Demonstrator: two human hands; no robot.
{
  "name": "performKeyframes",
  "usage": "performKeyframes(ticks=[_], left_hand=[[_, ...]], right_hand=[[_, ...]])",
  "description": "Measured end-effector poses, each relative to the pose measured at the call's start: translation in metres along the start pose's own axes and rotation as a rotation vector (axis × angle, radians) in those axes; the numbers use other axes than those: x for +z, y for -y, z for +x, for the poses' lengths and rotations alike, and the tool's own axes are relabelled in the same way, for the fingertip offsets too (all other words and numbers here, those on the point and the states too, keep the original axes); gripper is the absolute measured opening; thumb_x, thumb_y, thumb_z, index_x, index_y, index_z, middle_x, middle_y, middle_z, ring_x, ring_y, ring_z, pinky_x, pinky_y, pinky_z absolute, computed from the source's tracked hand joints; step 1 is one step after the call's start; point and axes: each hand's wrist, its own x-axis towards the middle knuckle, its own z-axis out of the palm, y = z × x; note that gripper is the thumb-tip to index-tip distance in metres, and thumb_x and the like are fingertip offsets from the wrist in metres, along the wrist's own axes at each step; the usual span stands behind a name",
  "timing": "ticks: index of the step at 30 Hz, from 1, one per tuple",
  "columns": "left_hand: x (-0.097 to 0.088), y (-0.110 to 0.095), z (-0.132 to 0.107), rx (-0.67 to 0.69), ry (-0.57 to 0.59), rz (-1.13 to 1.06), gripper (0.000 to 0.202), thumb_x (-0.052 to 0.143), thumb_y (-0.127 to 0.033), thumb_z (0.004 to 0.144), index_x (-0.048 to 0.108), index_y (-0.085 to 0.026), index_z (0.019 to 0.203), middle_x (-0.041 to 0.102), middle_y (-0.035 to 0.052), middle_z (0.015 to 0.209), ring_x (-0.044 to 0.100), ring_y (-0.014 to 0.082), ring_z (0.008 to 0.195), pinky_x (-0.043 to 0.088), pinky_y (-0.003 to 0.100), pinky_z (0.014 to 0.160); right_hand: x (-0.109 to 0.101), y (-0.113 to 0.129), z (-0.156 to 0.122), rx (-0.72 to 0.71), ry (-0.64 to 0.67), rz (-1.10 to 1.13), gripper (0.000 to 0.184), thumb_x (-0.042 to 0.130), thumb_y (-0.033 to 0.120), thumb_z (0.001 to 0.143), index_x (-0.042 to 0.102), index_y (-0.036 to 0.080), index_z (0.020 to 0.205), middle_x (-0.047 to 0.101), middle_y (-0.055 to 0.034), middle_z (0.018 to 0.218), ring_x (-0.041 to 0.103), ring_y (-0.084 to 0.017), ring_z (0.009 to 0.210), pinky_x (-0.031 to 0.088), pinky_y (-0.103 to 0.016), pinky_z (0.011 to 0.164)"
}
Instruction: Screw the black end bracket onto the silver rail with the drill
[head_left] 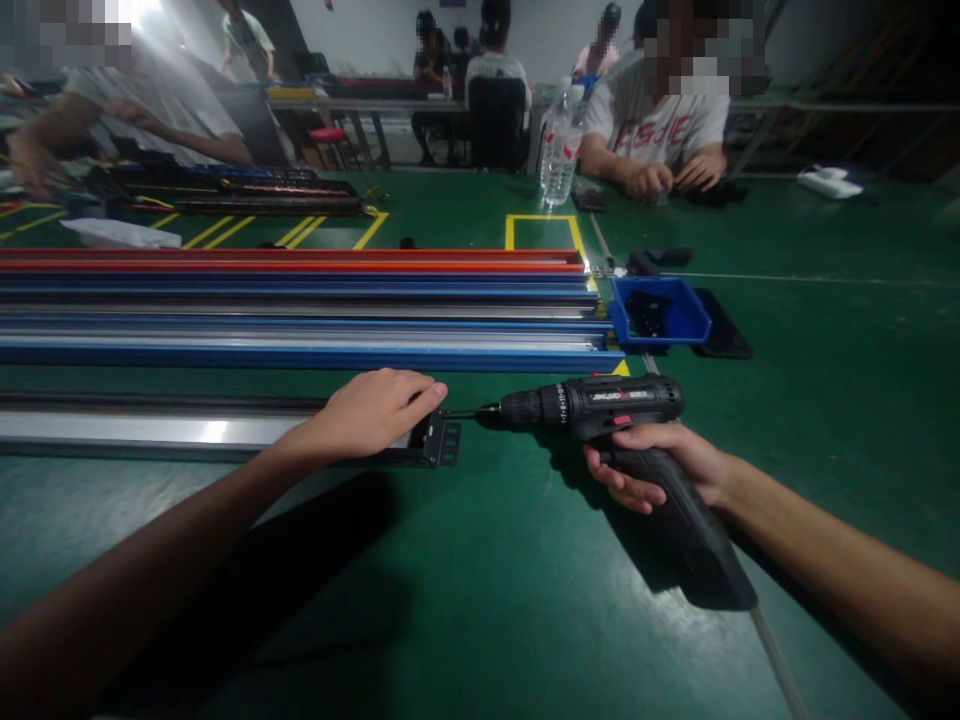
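Note:
My right hand is wrapped around the handle of a black corded power drill, which lies level and points left. The drill's long bit reaches the black end plate of a long black-and-silver metal profile. Whether the bit sits in a screw there is too small to tell. Over the right end of this profile lies my left hand, holding it, with the thumb near the end plate and the fingertips hidden on the far side. A slotted tab sticks out from the end plate.
Beyond lie several long profiles, blue and orange. A blue bin with small black parts stands at their right ends, beside a dark flat object. Farther back are plastic bottles and co-workers seated across the green table.

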Motion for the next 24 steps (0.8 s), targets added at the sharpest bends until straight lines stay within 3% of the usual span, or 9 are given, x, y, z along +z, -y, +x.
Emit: performKeyframes(ticks=[24], left_hand=[[0.0007,0.0005,0.0005,0.003,0.003,-0.003,0.063,0.022,-0.060,0.103,0.074,-0.024,0.109,0.076,0.0053,0.121,0.068,0.0291,0.110,0.048,0.038,0.091]], right_hand=[[0.0016,0.0018,0.0011,0.000,0.004,0.005,0.031,0.061,0.029,0.094,0.070,0.003,0.105,0.067,-0.0077,0.083,0.057,-0.005,0.047,0.054,-0.021,0.056]])
